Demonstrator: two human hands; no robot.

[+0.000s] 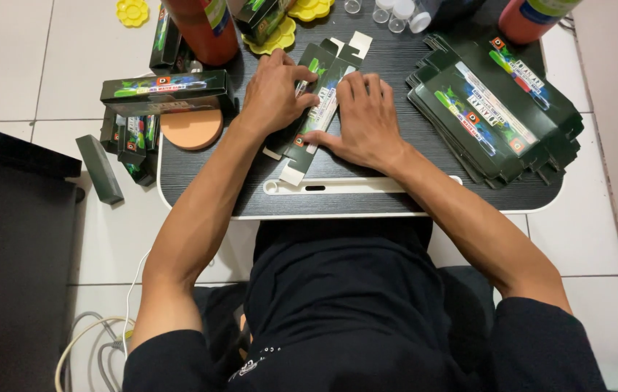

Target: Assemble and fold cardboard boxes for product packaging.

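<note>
1. Work in hand, judged from the layout: flat dark-green cartons being folded into boxes. One flat carton lies on the black tray table, at its middle, slanted from upper right to lower left
2. Left hand sits on the carton's upper left part — fingers curled, tips pressing a long panel edge, thumb tucked toward the centre
3. Right hand lies palm-down on the carton's right side, fingers together and nearly straight, pinning it flat; neither hand grips anything else
4. Done so far, as it appears: several formed boxes lie at the table's left edge, with more beside them on the floor
5. Left to do: a thick stack of flats at the right of the table, still unfolded — looks like most of the batch remains
6. Carton itself: long, narrow, dark green with a bright green and white printed strip, pale unprinted tabs showing at both ends; not yet closed into a tube
7. Nearby: round orange pad, yellow flower-shaped dishes, small clear vials, two red bottles
</note>
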